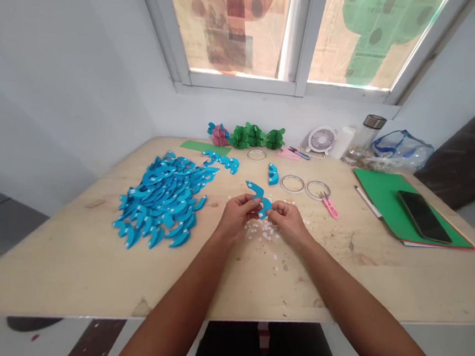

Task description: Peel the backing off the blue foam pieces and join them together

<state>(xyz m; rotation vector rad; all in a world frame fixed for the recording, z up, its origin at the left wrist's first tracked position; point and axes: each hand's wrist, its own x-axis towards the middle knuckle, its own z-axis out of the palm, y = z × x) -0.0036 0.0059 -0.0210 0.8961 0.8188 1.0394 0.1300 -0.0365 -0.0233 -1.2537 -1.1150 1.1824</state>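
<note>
A blue curved paper piece (255,189) with small white squares is held between both hands above the table. My left hand (236,215) pinches its middle from the left. At its lower right end, my right hand (287,220) grips the edge with fingertips. Small white paper bits (266,231) lie scattered on the table just below the hands. To the left spreads a large pile of similar blue pieces (169,194). Another blue piece (272,174) rests just beyond the hands, and several more (222,160) lie farther back.
Tape rolls (292,183) and pink scissors (330,206) lie right of the hands. A phone (421,215) rests on green sheets (380,193) at the right. Paper ornaments (254,136), a small fan (322,139) and a bottle (363,139) stand along the wall.
</note>
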